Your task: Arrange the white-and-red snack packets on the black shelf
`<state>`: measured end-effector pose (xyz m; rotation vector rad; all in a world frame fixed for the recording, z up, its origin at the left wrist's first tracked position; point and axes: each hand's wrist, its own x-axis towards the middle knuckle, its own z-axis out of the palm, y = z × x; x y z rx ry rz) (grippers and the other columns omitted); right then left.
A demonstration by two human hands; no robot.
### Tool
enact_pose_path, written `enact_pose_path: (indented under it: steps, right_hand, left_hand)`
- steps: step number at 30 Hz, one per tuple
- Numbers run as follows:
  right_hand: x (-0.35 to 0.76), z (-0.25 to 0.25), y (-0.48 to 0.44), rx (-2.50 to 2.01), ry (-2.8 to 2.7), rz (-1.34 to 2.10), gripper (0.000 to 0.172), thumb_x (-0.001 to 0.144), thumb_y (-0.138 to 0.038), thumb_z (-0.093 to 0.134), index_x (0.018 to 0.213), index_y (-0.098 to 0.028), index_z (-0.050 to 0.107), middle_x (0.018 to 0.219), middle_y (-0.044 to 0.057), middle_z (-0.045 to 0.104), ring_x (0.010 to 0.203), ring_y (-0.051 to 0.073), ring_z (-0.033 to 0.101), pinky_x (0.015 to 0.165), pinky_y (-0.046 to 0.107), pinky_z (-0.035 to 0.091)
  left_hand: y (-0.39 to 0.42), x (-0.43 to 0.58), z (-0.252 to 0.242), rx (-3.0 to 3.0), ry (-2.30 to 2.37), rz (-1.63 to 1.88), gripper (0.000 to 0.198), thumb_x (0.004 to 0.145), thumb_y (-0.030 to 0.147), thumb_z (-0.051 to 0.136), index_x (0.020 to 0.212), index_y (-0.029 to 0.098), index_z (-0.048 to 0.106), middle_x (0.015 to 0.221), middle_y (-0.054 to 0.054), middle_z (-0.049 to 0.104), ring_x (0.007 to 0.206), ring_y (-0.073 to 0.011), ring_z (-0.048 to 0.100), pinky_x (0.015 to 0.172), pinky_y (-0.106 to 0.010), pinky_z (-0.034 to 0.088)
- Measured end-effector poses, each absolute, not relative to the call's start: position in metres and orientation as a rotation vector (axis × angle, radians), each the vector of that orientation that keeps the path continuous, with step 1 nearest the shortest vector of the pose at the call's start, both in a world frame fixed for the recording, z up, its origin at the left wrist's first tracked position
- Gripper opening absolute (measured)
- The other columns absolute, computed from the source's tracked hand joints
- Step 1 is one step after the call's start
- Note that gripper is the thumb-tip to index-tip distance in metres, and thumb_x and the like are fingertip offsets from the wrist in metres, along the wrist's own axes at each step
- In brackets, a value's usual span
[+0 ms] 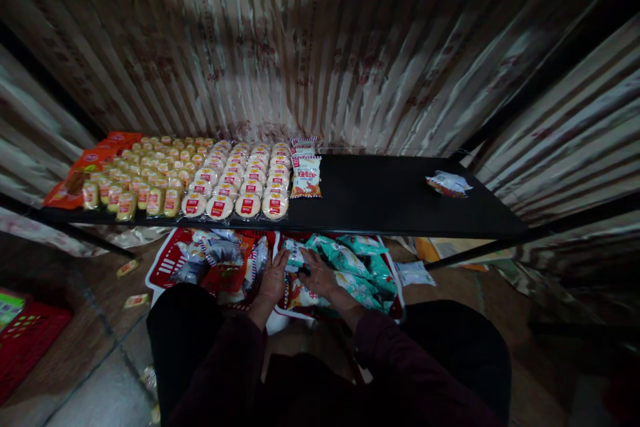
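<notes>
My left hand [273,280] and my right hand [319,275] reach down into a red basket [167,260] on the floor under a black shelf [380,197]. Both hands rest among snack packets, with the fingers curled around a white and orange packet [300,291] between them. Teal packets [357,260] lie in the right half of the basket and mixed orange and silver ones [220,263] in the left half. The shelf above carries neat rows of round wrapped cakes [245,180], small yellow packets [145,180] and a short stack of orange snack packets [306,177].
A single loose packet [448,184] lies at the shelf's right end. Another red basket [27,340] stands at the far left on the floor. Small packets [131,283] are scattered on the tiles. A corrugated wall [320,47] backs the shelf.
</notes>
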<state>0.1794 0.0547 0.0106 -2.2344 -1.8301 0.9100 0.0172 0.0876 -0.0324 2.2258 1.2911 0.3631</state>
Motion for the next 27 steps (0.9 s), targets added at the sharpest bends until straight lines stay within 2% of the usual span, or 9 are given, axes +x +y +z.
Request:
enact_pose_path:
  steps: [6, 9, 15, 20, 27]
  right_hand:
    - [0.184, 0.013, 0.062, -2.145, -1.83, 0.979, 0.079, 0.075, -0.022, 0.058, 0.147, -0.03, 0.025, 0.15, 0.005, 0.034, 0.132, 0.024, 0.042, 0.104, 0.034, 0.036]
    - [0.186, 0.012, 0.066, -2.09, -1.829, 0.998, 0.081, 0.075, -0.02, 0.058, 0.147, -0.029, 0.024, 0.149, 0.005, 0.034, 0.133, 0.023, 0.04, 0.105, 0.032, 0.036]
    - [0.185, 0.003, 0.065, -2.153, -1.795, 0.965, 0.083, 0.075, -0.023, 0.059, 0.147, -0.031, 0.021, 0.151, 0.006, 0.03, 0.134, 0.024, 0.038, 0.106, 0.035, 0.034]
    - [0.183, 0.004, 0.067, -2.192, -1.78, 0.982, 0.081, 0.076, -0.026, 0.057, 0.147, -0.032, 0.019, 0.152, 0.005, 0.027, 0.132, 0.025, 0.041, 0.104, 0.036, 0.035]
    - [0.177, 0.009, 0.073, -2.176, -1.745, 0.983, 0.083, 0.075, -0.025, 0.056, 0.148, -0.03, 0.017, 0.152, 0.006, 0.027, 0.131, 0.023, 0.042, 0.104, 0.033, 0.035]
  left_hand:
    - [0.086, 0.021, -0.026, 2.246, 1.357, 0.365, 0.073, 0.074, 0.0, 0.043, 0.145, 0.018, 0.033, 0.153, -0.004, 0.031, 0.145, -0.0239, 0.014, 0.118, -0.042, 0.022]
    - [0.087, 0.021, -0.025, 2.253, 1.365, 0.357, 0.073, 0.075, 0.001, 0.044, 0.145, 0.018, 0.032, 0.153, -0.005, 0.032, 0.145, -0.0242, 0.012, 0.118, -0.042, 0.023]
    - [0.089, 0.02, -0.029, 2.237, 1.353, 0.336, 0.067, 0.08, 0.008, 0.049, 0.145, 0.019, 0.032, 0.153, -0.007, 0.032, 0.145, -0.0252, 0.014, 0.116, -0.043, 0.027]
    - [0.094, 0.018, -0.031, 2.244, 1.351, 0.33, 0.072, 0.077, 0.006, 0.051, 0.145, 0.023, 0.032, 0.152, -0.005, 0.033, 0.143, -0.0223, 0.021, 0.116, -0.041, 0.026]
    - [0.104, 0.014, -0.026, 2.174, 1.288, 0.344, 0.072, 0.075, 0.007, 0.051, 0.145, 0.017, 0.033, 0.152, -0.007, 0.033, 0.142, -0.0225, 0.025, 0.118, -0.041, 0.021]
